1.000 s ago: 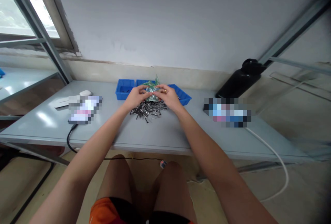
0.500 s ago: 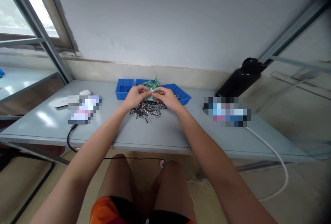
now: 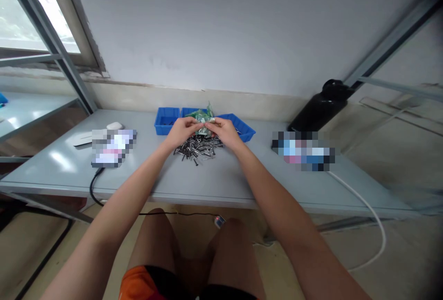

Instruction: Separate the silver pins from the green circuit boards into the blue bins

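Between my two hands is a crinkled clear-and-green plastic bag (image 3: 205, 116), pinched from both sides. My left hand (image 3: 182, 130) is closed on its left edge, thumb and fingers together. On the other edge my right hand (image 3: 224, 131) is closed in the same way. What the bag contains is too small to make out. Just below the hands lies a loose pile of dark and silver screws (image 3: 196, 147) on the grey table (image 3: 207, 177). Behind the hands stand blue bins: a left bin (image 3: 162, 128), a middle one (image 3: 187, 111) partly hidden by the bag, and a right bin (image 3: 246, 133).
A phone (image 3: 114, 148) with a black cable lies at the left, near a white case (image 3: 115, 126). At the right are another blurred-out device (image 3: 304, 152) with a white cable and a black bottle (image 3: 318, 110). The wall (image 3: 214, 37) rises behind the table.
Both hands have stayed over the pile with the bag. The bag's middle is spread slightly wider between the fingers, and the fingers have shifted a little.
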